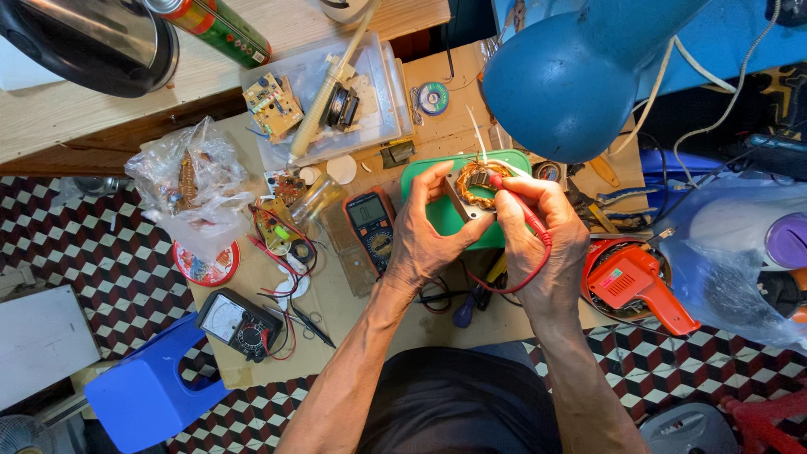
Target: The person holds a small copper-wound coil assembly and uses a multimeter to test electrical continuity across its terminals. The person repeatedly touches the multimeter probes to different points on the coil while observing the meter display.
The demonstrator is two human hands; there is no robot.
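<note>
Centrally, a copper-wound motor stator (pixel 476 187) is gripped by the left hand (pixel 430 229), its fingers curled around the metal core, above a green tray (pixel 433 210). A red test probe (pixel 514 199) is pinched between thumb and fingers of the right hand (pixel 542 240), its tip touching the copper winding at the stator's 3 o'clock edge. A digital multimeter (pixel 371 225) lies just beside the left hand at 9 o'clock. An analog meter (pixel 238 323) sits well apart at 8 o'clock. An orange glue gun (pixel 636 286) rests near the right hand at 4 o'clock. A blue lamp shade (pixel 572 71) hangs at 1 o'clock.
</note>
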